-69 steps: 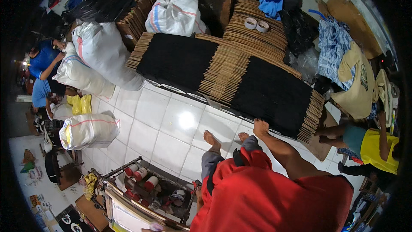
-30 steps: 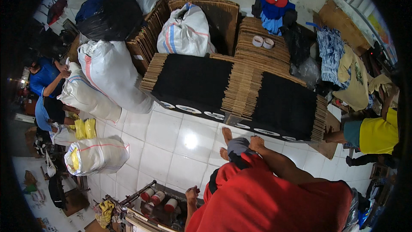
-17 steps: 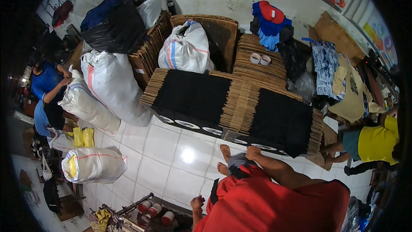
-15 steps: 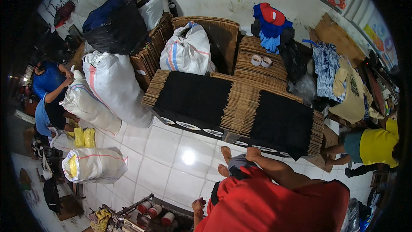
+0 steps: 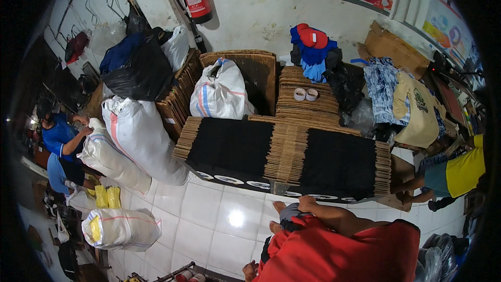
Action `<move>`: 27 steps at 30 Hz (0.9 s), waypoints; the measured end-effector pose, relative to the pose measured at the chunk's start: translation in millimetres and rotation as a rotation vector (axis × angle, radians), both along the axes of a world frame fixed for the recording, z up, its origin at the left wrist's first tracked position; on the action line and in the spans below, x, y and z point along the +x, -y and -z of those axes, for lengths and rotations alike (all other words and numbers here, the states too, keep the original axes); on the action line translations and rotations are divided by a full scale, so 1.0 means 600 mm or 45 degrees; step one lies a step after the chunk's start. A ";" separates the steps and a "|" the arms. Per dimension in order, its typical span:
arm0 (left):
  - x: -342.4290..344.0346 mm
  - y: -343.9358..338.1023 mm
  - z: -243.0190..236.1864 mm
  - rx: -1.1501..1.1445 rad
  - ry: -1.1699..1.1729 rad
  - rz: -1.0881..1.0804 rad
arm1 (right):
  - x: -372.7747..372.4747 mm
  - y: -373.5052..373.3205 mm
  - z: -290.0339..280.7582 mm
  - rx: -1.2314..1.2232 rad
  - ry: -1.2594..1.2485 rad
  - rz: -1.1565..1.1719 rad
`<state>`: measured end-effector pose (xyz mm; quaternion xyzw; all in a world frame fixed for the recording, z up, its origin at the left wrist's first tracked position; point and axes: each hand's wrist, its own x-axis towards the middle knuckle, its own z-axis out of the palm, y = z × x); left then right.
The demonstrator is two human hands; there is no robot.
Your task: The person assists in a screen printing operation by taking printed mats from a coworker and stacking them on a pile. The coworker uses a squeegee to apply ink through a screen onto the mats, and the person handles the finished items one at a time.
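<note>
My right hand (image 5: 307, 202) is low in front of my grey shorts, by the front edge of a long row of stacked cardboard boards. Its fingers are curled and its palm is hidden, so what it holds, if anything, does not show. My left hand (image 5: 250, 270) hangs at the lower edge beside my red shirt (image 5: 334, 253), its fingers loosely bent and apart, with nothing visible in them. Black fabric pieces (image 5: 229, 145) lie over the boards (image 5: 287, 151) on the left, and more black fabric (image 5: 339, 162) lies on the right.
White sacks (image 5: 143, 136) stand at the left, where a person in blue (image 5: 60, 138) grips one. Another sack (image 5: 122, 228) lies nearby. Two tape rolls (image 5: 306, 94) rest on stacked cardboard behind. A person in yellow (image 5: 462, 169) bends at the right.
The view has tilted upward, so the scene sits lower and more of the fire extinguisher shows. The rack with cans has mostly left the lower edge. The black fabric stays on the boards.
</note>
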<state>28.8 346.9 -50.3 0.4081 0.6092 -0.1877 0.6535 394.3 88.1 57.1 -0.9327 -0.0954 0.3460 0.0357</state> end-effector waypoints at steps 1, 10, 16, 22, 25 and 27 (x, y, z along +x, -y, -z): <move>0.014 -0.004 -0.005 0.010 0.012 0.026 | 0.000 0.006 0.002 0.007 0.022 -0.001; 0.114 0.005 -0.065 0.136 0.087 0.221 | 0.042 0.023 0.029 0.069 -0.094 -0.038; 0.110 0.059 -0.088 0.319 0.099 0.303 | 0.077 0.039 0.083 0.232 -0.099 -0.214; 0.140 0.151 -0.121 0.295 0.036 -0.224 | 0.079 0.143 0.180 0.013 -0.289 -0.410; 0.147 0.183 -0.129 0.342 0.168 -0.207 | 0.074 0.188 0.243 -0.005 -0.337 -0.500; 0.132 0.195 -0.127 0.368 0.036 -0.259 | 0.096 0.178 0.274 -0.294 -0.582 -0.870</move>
